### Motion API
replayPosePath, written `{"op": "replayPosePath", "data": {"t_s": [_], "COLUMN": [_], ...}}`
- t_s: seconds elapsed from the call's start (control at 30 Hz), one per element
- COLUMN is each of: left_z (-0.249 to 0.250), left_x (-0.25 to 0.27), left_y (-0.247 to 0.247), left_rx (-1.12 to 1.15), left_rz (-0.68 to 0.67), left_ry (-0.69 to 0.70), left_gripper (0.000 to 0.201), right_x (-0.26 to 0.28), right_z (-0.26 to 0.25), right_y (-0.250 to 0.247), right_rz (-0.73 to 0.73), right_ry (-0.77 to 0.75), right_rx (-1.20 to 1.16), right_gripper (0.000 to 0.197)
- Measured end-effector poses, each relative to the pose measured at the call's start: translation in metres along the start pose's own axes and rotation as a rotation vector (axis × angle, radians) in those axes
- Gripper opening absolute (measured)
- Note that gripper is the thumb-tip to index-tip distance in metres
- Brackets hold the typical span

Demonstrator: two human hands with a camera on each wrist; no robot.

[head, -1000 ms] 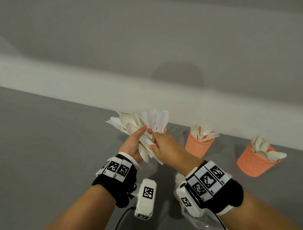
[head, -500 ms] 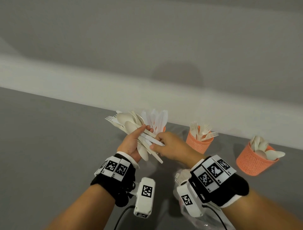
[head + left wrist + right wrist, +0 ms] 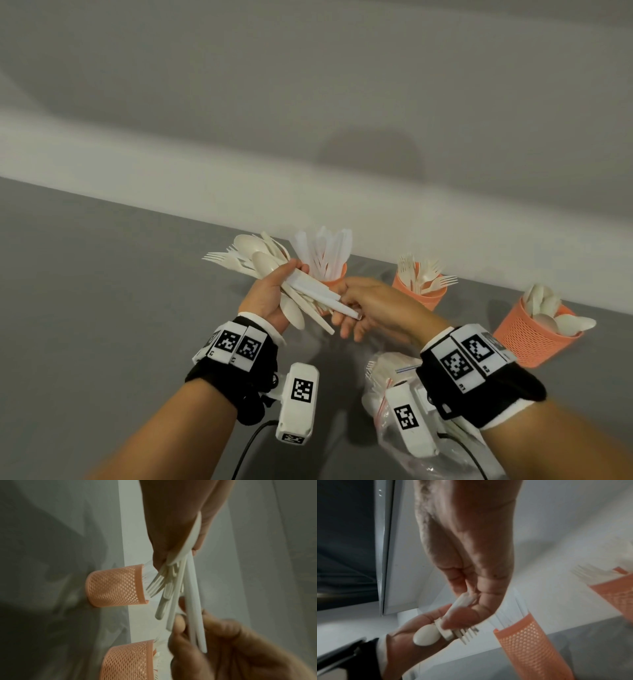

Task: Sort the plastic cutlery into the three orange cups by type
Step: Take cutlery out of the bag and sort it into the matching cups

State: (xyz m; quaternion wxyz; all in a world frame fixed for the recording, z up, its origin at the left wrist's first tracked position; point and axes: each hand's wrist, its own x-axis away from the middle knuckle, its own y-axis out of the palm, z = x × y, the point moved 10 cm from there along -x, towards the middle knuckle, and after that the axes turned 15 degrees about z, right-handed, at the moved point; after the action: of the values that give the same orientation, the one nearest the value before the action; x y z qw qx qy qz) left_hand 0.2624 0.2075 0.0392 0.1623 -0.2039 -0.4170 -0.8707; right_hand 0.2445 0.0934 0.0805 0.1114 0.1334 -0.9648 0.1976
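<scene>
My left hand (image 3: 270, 294) grips a fanned bundle of mixed white cutlery (image 3: 260, 263) with forks, spoons and knives. My right hand (image 3: 363, 301) pinches the handle ends of a couple of white knives (image 3: 318, 291) that still lie across the bundle. In the right wrist view the knives (image 3: 462, 601) sit between thumb and fingers. Three orange mesh cups stand behind. The knife cup (image 3: 337, 278) is half hidden by my hands. The fork cup (image 3: 418, 294) is in the middle, and the spoon cup (image 3: 534, 339) is at the right.
A clear plastic bag (image 3: 383, 387) with more cutlery lies on the grey table (image 3: 102, 308) under my right wrist. A white ledge (image 3: 171, 171) and a wall run close behind the cups.
My right hand has slid down and to the right from the top of the bundle. It has drawn the knives partly out. My left hand stays about where it was.
</scene>
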Motion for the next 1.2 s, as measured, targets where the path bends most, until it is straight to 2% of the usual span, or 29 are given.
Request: {"op": "replayPosePath", "data": {"t_s": [0.07, 0.13, 0.23, 0.3, 0.43, 0.53, 0.67, 0.77, 0.87, 0.93, 1.03, 1.1, 1.2], "left_z": [-0.005, -0.009, -0.008, 0.000, 0.017, 0.014, 0.007, 0.026, 0.048, 0.053, 0.045, 0.037, 0.028], "left_x": [0.000, 0.001, 0.003, 0.002, -0.008, -0.010, -0.007, -0.016, -0.023, -0.025, -0.021, -0.020, -0.018], "left_y": [0.003, 0.007, 0.006, 0.003, -0.013, -0.012, 0.000, -0.019, -0.038, -0.044, -0.036, -0.031, -0.027], "left_rx": [-0.037, -0.088, -0.080, -0.005, 0.048, 0.036, -0.031, -0.002, 0.029, 0.041, 0.019, -0.001, -0.045], "left_rz": [-0.031, -0.062, -0.032, 0.000, 0.082, 0.066, -0.007, 0.076, 0.129, 0.132, 0.079, 0.050, 0.043], "left_ry": [-0.011, -0.013, -0.014, -0.005, 0.063, 0.081, 0.094, 0.132, 0.175, 0.181, 0.161, 0.131, 0.086], "left_gripper": [0.010, 0.008, 0.011, 0.020, 0.019, 0.019, 0.023, 0.021, 0.022, 0.021, 0.020, 0.017, 0.012], "right_x": [-0.003, -0.005, -0.009, -0.009, -0.008, -0.006, -0.009, -0.008, -0.009, -0.019, -0.040, -0.052, -0.070], "right_z": [-0.005, -0.012, -0.019, -0.017, -0.001, 0.005, 0.002, 0.005, 0.006, -0.009, -0.054, -0.073, -0.079], "right_y": [0.002, 0.007, 0.007, 0.004, -0.006, 0.007, 0.025, 0.019, -0.004, -0.019, -0.042, -0.050, -0.050], "right_rz": [0.028, 0.053, 0.099, 0.078, -0.017, -0.104, -0.088, -0.168, -0.221, -0.131, 0.154, 0.308, 0.443], "right_ry": [-0.007, -0.096, -0.220, -0.249, -0.188, -0.113, -0.173, -0.238, -0.196, -0.207, -0.386, -0.440, -0.471], "right_rx": [-0.040, 0.114, 0.238, 0.253, 0.256, 0.197, 0.326, 0.483, 0.513, 0.378, 0.084, -0.101, -0.213], "right_gripper": [0.033, 0.036, 0.015, 0.011, 0.005, 0.009, 0.021, 0.026, 0.021, 0.021, 0.017, 0.012, 0.010]}}
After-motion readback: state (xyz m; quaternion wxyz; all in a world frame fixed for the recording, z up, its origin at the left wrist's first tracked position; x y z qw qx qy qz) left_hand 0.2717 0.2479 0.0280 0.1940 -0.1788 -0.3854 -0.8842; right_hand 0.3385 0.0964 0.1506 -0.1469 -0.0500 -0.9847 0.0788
